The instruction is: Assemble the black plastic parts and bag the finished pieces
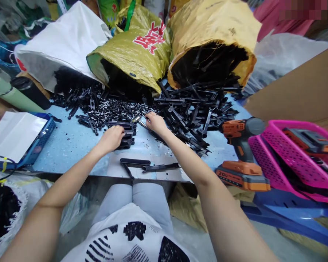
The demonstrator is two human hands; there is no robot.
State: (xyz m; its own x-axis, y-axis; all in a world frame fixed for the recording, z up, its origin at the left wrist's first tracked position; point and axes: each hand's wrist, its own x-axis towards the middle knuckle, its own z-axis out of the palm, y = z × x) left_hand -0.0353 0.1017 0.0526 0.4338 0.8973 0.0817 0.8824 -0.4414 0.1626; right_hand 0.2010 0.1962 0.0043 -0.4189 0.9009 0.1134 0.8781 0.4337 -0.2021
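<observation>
My left hand point(112, 138) rests curled on a small stack of flat black plastic parts point(126, 135) in the middle of the pale blue table point(71, 142). Just to the right, my right hand point(155, 122) is pinched over the edge of a heap of small black and silver pieces point(109, 107), with a thin metallic piece point(138, 119) at its fingertips. Two long black parts point(146, 165) lie loose near the table's front edge, close to my lap.
Three sacks spill black parts onto the table's back: white point(62, 40), green-yellow point(136, 47), yellow point(213, 32). An orange cordless drill point(240, 153) stands at the right beside a pink basket point(295, 160). A blue tray with white sheet point(16, 138) and a green bottle point(13, 95) sit left.
</observation>
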